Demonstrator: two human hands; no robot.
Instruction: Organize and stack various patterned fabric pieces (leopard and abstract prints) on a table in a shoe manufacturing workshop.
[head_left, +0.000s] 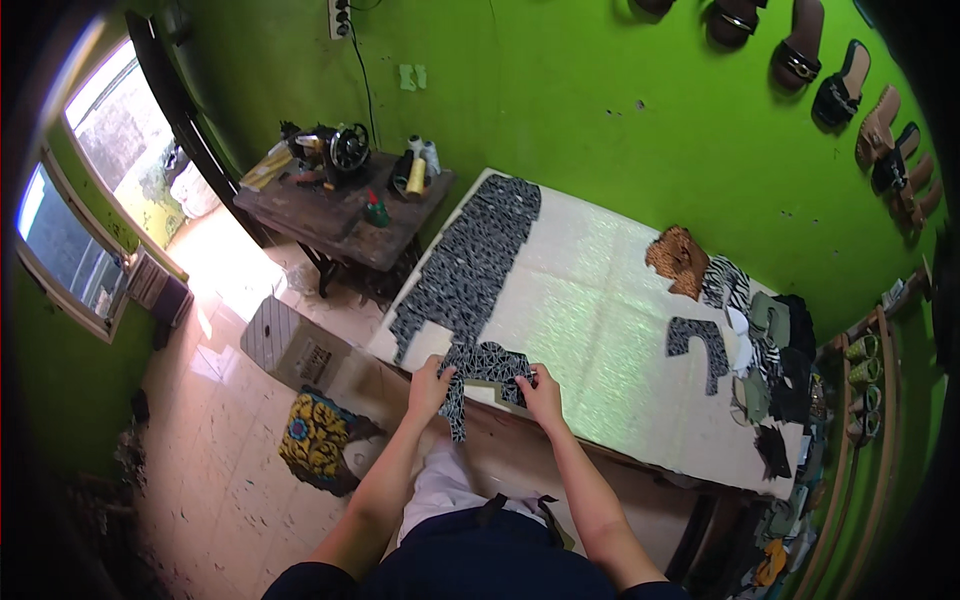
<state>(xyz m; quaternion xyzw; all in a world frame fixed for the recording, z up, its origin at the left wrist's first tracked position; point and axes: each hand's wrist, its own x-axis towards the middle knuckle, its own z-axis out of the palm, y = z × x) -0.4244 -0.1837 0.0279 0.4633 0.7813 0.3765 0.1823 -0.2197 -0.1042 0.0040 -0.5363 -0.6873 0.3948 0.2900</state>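
Note:
Between my two hands I hold a piece of black fabric with a pale line pattern [490, 361], cut with a notch, at the table's near edge. My left hand [429, 389] pinches its left side, where a narrow strip hangs down. At its right side, the fingers of my right hand [541, 397] are closed on it. Just beyond lies a larger sheet of similar patterned fabric [478, 250], flat on the white-covered table [570, 300]. Farther right lies a small cut piece [702, 345] of the same look.
Fabric scraps, one brown [677, 262] and one zebra-striped [725, 283], lie along the table's right end. A sewing machine [335, 150] and thread spools [416, 172] stand on a wooden table at back left. A stool with a floral cover [315, 437] is left of me. Sandals [843, 86] hang on the green wall.

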